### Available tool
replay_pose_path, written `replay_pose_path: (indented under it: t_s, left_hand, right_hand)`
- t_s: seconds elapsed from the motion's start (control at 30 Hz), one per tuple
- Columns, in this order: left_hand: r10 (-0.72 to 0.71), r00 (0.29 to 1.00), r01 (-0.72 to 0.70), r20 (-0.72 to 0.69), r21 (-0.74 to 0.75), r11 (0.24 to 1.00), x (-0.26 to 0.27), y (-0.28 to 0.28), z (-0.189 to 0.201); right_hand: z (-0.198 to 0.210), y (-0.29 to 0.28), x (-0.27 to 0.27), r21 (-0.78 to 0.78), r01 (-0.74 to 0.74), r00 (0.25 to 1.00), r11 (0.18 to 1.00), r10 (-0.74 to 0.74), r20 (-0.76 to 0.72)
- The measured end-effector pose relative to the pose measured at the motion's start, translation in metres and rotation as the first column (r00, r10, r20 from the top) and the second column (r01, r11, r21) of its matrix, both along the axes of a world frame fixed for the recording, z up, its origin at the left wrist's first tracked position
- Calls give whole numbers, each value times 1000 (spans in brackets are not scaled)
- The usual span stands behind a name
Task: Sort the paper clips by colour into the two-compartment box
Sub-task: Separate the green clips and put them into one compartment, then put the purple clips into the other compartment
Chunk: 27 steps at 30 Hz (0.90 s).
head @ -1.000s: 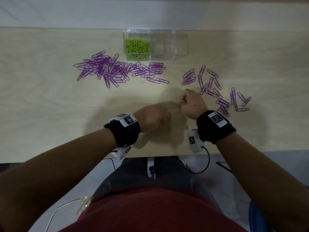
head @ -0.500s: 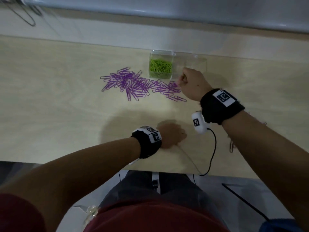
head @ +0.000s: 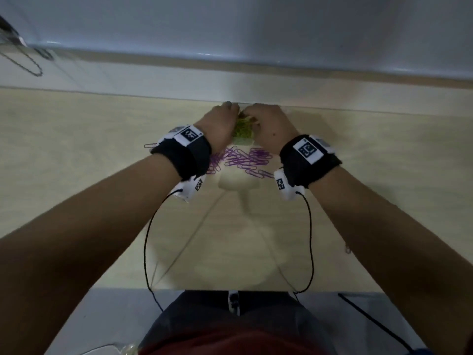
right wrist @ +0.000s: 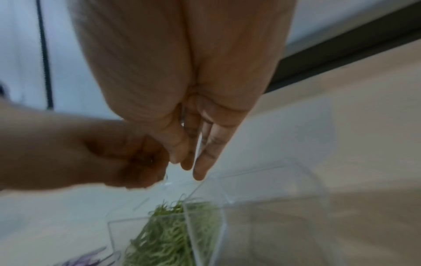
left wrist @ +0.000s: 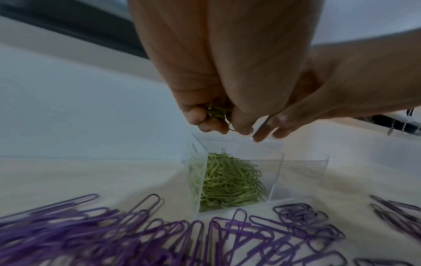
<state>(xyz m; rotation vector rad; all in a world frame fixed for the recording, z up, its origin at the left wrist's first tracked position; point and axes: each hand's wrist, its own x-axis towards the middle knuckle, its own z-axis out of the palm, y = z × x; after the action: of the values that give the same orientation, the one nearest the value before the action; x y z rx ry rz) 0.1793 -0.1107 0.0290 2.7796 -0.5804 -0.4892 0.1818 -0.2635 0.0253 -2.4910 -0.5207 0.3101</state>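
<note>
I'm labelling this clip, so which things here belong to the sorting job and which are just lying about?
Job:
- left hand, holding green clips
- right hand, fingers straight
- two-compartment box
- green clips in one compartment
- purple clips on the table

Lying about:
- beaded chain
- wrist-camera cables

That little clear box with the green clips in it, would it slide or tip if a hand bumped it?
The clear box looks thin-walled and light, so a bump would probably slide it on the smooth wooden table. The green paper clips fill only one compartment, so that side likely sits steadier while the empty side may swing round. It stands low and wide, so tipping seems unlikely.
</note>
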Motion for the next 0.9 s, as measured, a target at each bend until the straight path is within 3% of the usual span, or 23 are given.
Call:
replay_pose_path:
  t_s: [0.07, 0.13, 0.3, 0.37, 0.43, 0.53, 0.6, 0.67, 0.8, 0.9]
  left_hand:
    - [-42, 999, 43, -27, 31, 999, 10, -13, -8]
    - [-85, 996, 87, -24, 48, 995, 15, -19, -19]
    - [34, 986, -51, 161, 103, 993, 5, -30, -22]
    - [116, 951, -126, 285, 17, 992, -4, -44, -16]
    - [80, 938, -43, 338, -116, 992, -11, -71, -13]
    - [-196, 964, 234, 177, -232, 944, -25, -131, -19]
    - [-340, 941, 335, 0, -163, 928, -34, -171, -31]
    - [-404, 911, 400, -88, -54, 915, -37, -199, -44]
    - [-516, 847, 527, -126, 78, 846, -35, -223, -62]
    - [-556, 825, 561, -104, 25, 827, -37, -226, -63]
  right_hand:
    - [1, -30, -14, 106, 109, 993, 988, -112, 21]
    - [-5, -65, -33, 118, 237, 971, 964, -237, -8]
    - [-32, -159, -101, -42, 510, 854, 859, -511, -99]
    - [-40, -194, -129, -127, 616, 772, 777, -628, -101]
    - [-43, -221, -154, -229, 697, 681, 680, -727, -87]
    - [-45, -244, -182, -352, 736, 575, 578, -808, -127]
    - [-49, -250, -189, -403, 751, 500, 522, -849, -169]
    - [-56, -251, -188, -430, 768, 448, 474, -878, -168]
    - [-62, -242, -178, -385, 779, 482, 495, -865, -137]
    - [-63, -229, -173, -253, 784, 549, 567, -824, -143]
